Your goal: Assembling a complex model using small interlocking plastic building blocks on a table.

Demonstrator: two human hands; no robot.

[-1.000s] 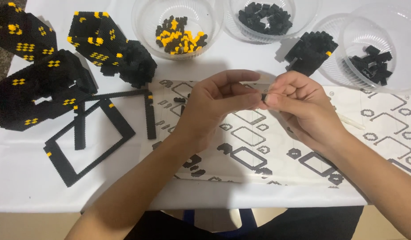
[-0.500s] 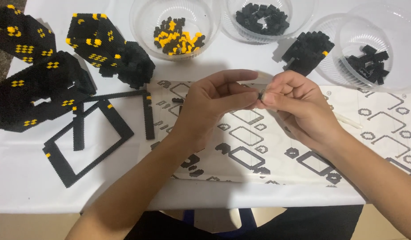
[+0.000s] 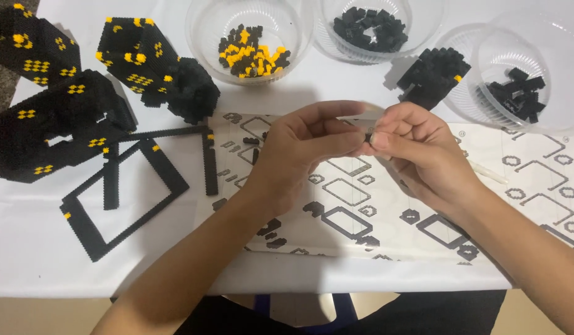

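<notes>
Hands (image 3: pixel 367 139) pinch tiny black brick (image 3: pixel 368 134) above sheet (image 3: pixel 361 205).

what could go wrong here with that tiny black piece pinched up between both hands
The tiny black brick is pinched only by fingertips of the left hand and right hand, above the instruction sheet; a slip could drop it among the printed shapes. The right forearm lies near the clear bowl of black bricks and might nudge it.

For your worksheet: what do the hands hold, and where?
A tiny black piece, pinched between the fingertips of left hand and right hand; its exact part cannot be told.
</notes>
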